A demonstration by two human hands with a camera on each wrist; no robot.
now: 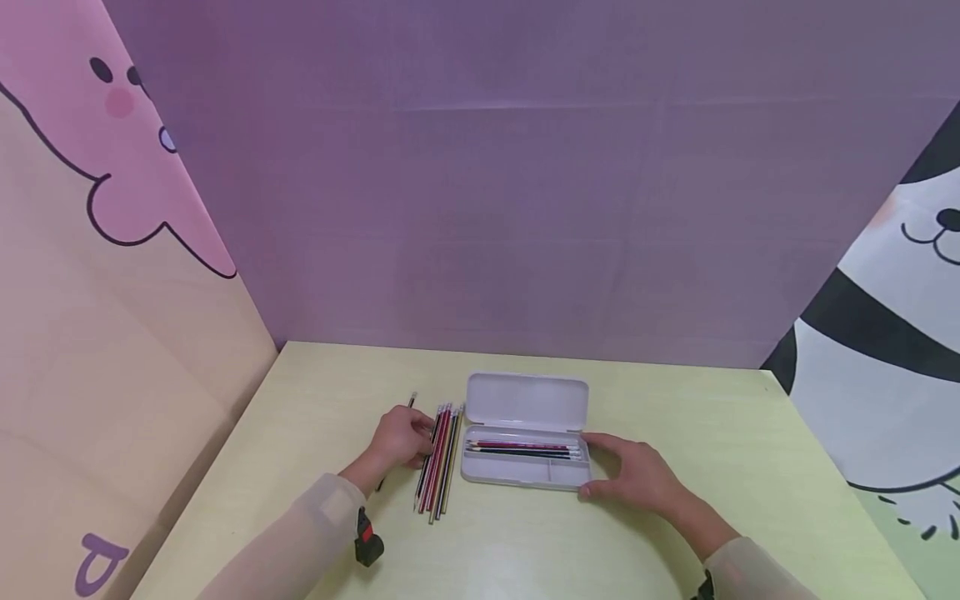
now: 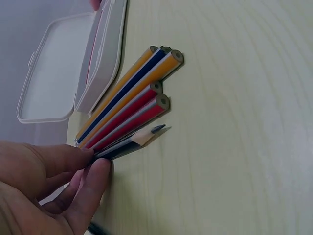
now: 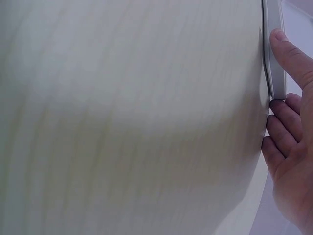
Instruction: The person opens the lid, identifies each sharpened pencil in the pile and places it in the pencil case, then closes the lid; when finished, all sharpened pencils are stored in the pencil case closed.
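Observation:
My left hand (image 1: 399,437) is at the left side of a row of pencils (image 1: 448,467). In the left wrist view its thumb and finger pinch a dark pencil (image 2: 124,148) with a sharpened tip, beside red, yellow and blue ones. Another dark pencil (image 1: 412,400) lies partly hidden under this hand. An open white pencil case (image 1: 506,477) stands right of the row, with several pencils (image 1: 521,450) in its long compartment. My right hand (image 1: 633,475) holds the case's right end, thumb at the front corner and fingers at the back and side.
The case's lid (image 1: 527,400) lies folded back toward the rear of the light wooden table (image 1: 675,408). A purple backdrop (image 1: 525,208) rises behind the table, with printed cloth at both sides.

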